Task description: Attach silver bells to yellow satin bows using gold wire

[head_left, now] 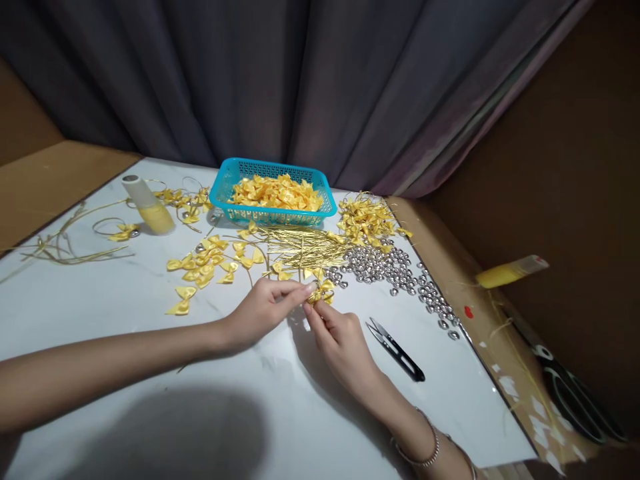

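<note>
My left hand (pixel 270 303) and my right hand (pixel 337 333) meet above the middle of the white board (pixel 220 373), fingertips pinched together. Between them is a small yellow ribbon bow (pixel 323 291) with a gold cord; which fingers grip which part is partly hidden. Loose yellow bows (pixel 205 260) lie scattered beyond my left hand. A bundle of gold cords (pixel 305 247) lies just past my fingertips. To the right of it spread many small silver beads (pixel 377 263). Black thread snips (pixel 397 350) rest on the board beside my right hand, blades pointing away.
At the back stands a blue basket (pixel 273 215) of yellow bows, with a pile of corded bows (pixel 367 217) to its right. A glue bottle (pixel 150 205) stands at left near loose cords (pixel 65 247). Large scissors (pixel 575 393) lie at far right. A curtain (pixel 250 80) hangs behind.
</note>
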